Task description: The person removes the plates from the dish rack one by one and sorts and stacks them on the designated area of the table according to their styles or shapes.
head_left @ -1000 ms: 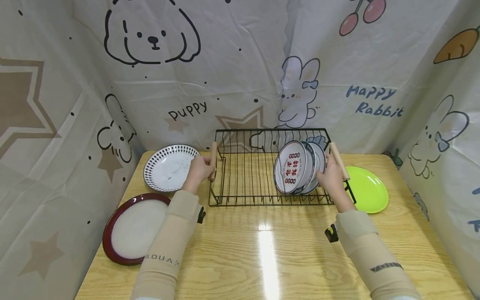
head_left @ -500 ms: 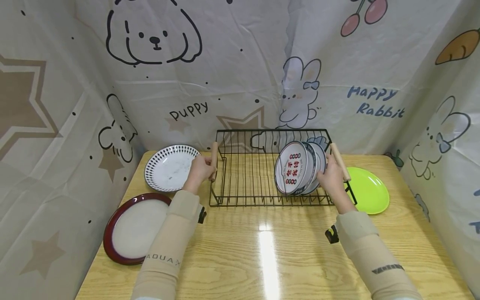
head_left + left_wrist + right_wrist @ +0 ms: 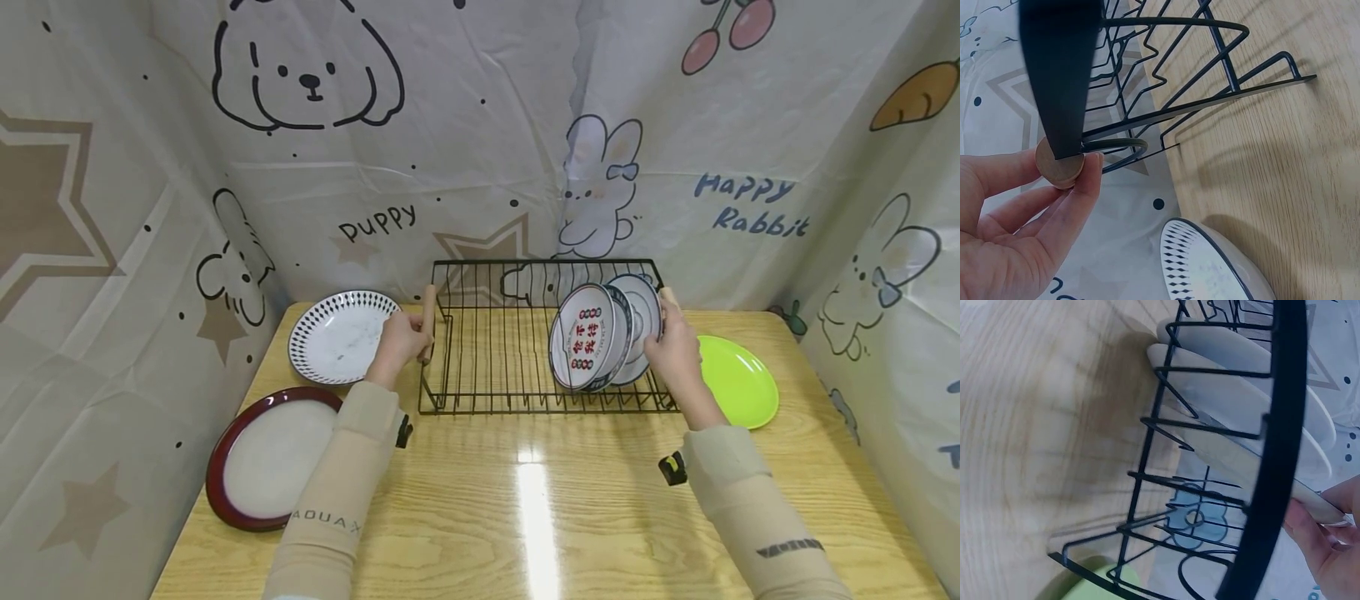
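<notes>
A black wire dish rack [image 3: 540,395] with wooden handles stands on the table. My left hand [image 3: 401,337] pinches its left wooden handle [image 3: 1060,165] between thumb and fingers. My right hand [image 3: 678,358] pinches the rim of a white plate with a blue edge [image 3: 639,312], slanting at the rack's right end. In the right wrist view this plate [image 3: 1229,456] stands between the wires, its upper edge between thumb and fingers. To its left lean a white dish with red characters [image 3: 588,337] and another dish with a blue-patterned outside, mostly hidden behind it.
A white dish with a black diamond rim [image 3: 341,337] lies left of the rack. Nearer is a white plate with a dark red rim [image 3: 225,475], partly covered by the left sleeve. A lime-green plate [image 3: 738,379] lies at the right. A printed curtain surrounds the wooden table.
My right hand has moved a little to the right. The plate it pinches now tilts away to the right, leaving a wider gap beside the other dishes. My left hand has stayed still.
</notes>
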Demonstrator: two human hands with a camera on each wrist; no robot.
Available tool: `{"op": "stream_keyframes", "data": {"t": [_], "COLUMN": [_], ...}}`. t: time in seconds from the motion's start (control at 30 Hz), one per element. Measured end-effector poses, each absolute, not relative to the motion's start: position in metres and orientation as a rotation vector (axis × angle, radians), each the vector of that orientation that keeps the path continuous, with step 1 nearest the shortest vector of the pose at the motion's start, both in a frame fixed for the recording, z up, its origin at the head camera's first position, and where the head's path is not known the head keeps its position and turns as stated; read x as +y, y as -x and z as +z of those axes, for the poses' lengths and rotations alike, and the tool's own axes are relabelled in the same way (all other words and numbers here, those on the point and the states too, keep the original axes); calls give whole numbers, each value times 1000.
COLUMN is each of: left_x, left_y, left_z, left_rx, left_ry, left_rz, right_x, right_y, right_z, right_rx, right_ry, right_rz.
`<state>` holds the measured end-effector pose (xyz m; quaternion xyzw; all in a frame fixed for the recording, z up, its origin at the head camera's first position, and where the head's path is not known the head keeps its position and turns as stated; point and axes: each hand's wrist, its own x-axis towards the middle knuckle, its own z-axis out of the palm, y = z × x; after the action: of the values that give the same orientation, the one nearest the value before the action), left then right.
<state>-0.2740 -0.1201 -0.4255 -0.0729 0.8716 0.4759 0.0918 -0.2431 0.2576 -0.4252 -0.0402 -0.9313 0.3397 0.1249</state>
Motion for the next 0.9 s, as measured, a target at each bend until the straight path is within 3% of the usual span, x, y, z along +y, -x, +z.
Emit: {"op": "stream_keyframes", "data": {"t": [0.67,0.9], "left_x": [-120,-119], "left_y": [274,274], "left_z": [-425,-425], "left_rx": [2594,2566], "left_ry": [249,239], "left_rz": [1384,1428], "right_x": [284,300], "right_y": [213,193], "right_z": [-393,-384], "right_rx": [-2292,-2173], "right_ry": [46,138], "right_rz": [876,976]}}
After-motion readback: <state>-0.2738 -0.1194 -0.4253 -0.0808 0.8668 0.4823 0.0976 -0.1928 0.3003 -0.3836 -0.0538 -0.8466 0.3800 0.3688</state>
